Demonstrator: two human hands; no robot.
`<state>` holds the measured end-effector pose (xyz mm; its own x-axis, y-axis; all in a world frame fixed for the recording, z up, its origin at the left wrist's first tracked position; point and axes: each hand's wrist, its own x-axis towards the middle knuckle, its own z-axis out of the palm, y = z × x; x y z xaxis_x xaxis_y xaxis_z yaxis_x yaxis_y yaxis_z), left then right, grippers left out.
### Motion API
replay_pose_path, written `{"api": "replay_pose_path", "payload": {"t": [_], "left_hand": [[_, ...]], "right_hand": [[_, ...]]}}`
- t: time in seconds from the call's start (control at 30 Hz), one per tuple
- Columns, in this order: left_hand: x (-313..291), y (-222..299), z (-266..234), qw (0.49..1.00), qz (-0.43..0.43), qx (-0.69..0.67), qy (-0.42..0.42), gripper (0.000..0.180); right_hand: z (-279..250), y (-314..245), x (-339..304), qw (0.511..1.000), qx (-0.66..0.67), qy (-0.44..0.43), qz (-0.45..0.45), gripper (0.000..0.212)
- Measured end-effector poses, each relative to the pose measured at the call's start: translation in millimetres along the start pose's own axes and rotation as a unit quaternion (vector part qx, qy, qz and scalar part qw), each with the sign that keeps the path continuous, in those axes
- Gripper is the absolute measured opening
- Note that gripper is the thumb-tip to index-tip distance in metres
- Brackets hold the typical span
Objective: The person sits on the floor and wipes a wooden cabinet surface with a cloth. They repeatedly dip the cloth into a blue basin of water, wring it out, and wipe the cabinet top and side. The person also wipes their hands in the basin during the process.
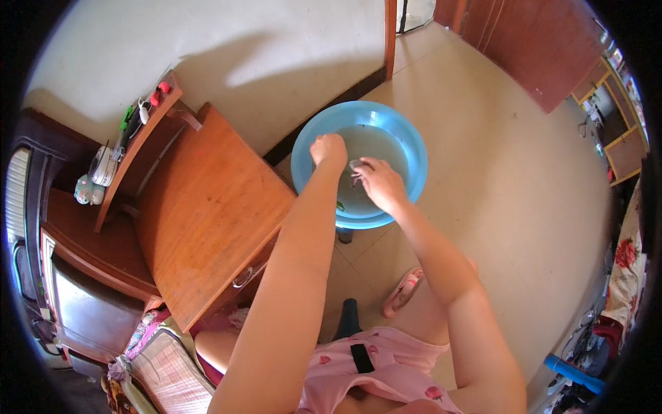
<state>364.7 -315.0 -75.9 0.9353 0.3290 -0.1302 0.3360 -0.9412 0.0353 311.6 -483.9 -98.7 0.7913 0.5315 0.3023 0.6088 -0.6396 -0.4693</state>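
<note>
Blue, round plastic basin [418, 155] sits below, presumably catching drips, as the left hand [328, 150] balls up, contents hidden, and the right hand [380, 181] pinches a small dark-grey object [356, 165] above it.

The basin [416, 162] looks glossy plastic, the desk [207, 214] smooth wood.

Light-blue basin [388, 118], orange-brown desk [214, 214], pale-pink garment [408, 353] with red motifs, pink slipper [401, 295], beige floor [510, 186], off-white wall [227, 55]
</note>
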Motion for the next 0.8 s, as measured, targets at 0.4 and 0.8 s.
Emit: {"api": "replay_pose_path", "payload": {"t": [0.4, 0.8], "left_hand": [[-42, 10, 95, 0.997, -0.027, -0.041, 0.056, 0.029], [-28, 28, 162, 0.911, -0.208, -0.342, -0.1, 0.061]], "right_hand": [[79, 96, 23, 0.973, 0.198, -0.007, 0.122, 0.046], [68, 76, 29, 0.967, 0.031, -0.187, 0.172, 0.038]]}}
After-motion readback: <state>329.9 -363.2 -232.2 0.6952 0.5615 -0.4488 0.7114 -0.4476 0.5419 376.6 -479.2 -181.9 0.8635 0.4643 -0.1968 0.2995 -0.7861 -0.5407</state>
